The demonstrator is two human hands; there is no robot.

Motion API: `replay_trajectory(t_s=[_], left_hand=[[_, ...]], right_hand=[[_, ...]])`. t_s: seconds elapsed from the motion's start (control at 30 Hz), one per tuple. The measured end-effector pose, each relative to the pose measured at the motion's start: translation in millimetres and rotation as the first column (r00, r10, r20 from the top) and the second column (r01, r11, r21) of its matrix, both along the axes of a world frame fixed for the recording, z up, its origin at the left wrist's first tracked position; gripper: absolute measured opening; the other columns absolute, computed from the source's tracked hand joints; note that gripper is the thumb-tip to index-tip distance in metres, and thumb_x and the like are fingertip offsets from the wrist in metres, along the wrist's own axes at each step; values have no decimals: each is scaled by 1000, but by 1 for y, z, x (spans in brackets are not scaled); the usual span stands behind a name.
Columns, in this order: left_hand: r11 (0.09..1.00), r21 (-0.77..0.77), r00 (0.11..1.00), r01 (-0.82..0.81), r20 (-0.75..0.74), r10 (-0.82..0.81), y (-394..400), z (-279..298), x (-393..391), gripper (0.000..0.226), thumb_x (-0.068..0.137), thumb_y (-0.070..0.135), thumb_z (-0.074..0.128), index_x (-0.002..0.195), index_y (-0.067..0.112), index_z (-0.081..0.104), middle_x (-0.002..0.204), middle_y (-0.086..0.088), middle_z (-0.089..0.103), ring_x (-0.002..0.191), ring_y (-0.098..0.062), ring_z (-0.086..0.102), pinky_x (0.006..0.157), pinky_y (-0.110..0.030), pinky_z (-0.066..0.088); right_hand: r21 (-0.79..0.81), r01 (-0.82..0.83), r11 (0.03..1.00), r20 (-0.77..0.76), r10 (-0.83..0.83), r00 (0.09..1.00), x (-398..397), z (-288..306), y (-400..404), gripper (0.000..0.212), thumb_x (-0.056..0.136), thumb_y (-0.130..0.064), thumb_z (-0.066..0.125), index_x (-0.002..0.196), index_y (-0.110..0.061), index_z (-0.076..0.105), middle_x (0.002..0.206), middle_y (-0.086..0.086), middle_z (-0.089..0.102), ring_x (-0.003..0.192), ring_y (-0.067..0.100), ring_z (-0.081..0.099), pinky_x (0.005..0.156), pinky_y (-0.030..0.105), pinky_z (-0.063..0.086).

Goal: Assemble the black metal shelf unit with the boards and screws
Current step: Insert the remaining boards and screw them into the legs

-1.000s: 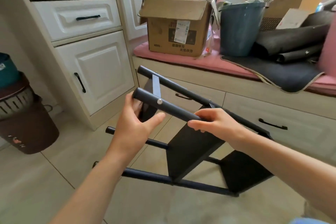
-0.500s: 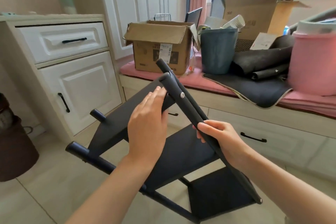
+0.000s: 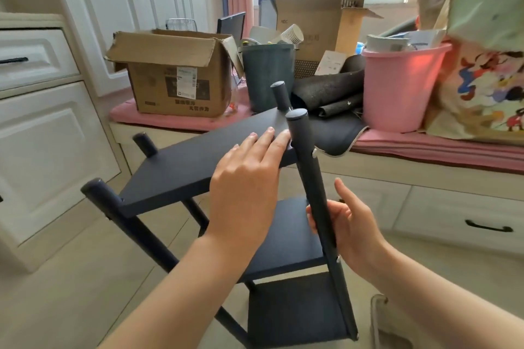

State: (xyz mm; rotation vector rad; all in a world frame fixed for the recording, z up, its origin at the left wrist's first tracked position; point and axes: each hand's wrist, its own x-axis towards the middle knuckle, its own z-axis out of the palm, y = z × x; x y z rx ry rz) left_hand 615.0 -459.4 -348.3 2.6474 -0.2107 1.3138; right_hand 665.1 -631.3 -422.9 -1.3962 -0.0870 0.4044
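The left hand (image 3: pixel 249 176) lies flat with straight fingers on the top board (image 3: pixel 198 161) of the shelf (image 3: pixel 286 238); the right hand (image 3: pixel 348 229) grips its front post (image 3: pixel 309 167).

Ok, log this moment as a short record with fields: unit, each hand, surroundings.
unit: black metal shelf unit, three boards fitted, tilted off upright
left hand: left hand lies flat on the top board, fingers straight
right hand: right hand grips the near black round post, index finger raised
screws: silver screw head seated in that post
behind: brown cardboard box, pink plastic bucket on the window seat
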Motion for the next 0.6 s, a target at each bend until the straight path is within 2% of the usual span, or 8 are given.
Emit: replay_trajectory(t_s=[0.17,0.27,0.37,0.47,0.6], left_hand=[[995,60,997,74,4,-74,-40,-3,1,59,66,-3,90,121,6,72,119,-17,71,107,-39,70,86,-53,57],[989,97,994,110,-14,-109,-62,-8,-2,61,60,0,93,117,7,75,115,-15,74,102,-37,72,83,-50,59],[981,139,991,134,-47,-129,-81,-12,-5,66,54,3,97,117,9,75,114,-13,74,101,-36,73,82,-47,59],[978,156,989,137,-76,-126,-96,-15,-6,68,54,3,96,118,9,74,115,-13,74,103,-37,72,84,-48,58],[968,206,989,142,-71,-130,-112,-21,-8,65,59,1,94,120,8,74,117,-13,73,105,-36,71,87,-48,57]], right_hand=[[58,149,987,-89,-144,986,-20,-9,-29,65,85,-66,45,68,-10,72,73,8,65,61,16,58,72,35,42],[128,215,968,-158,-194,968,-31,-18,-45,57,89,-57,51,67,-8,72,71,11,64,58,19,57,64,33,45],[190,266,945,-204,-227,952,-35,-27,-58,48,89,-48,55,74,-6,72,70,13,62,55,21,55,59,33,45],[210,272,939,-205,-229,951,-35,-34,-70,42,80,-44,59,81,-3,65,69,14,61,55,22,54,57,32,44],[224,254,941,-182,-215,959,-38,-46,-85,39,73,-40,59,78,-2,64,68,14,61,57,21,56,56,30,47]])
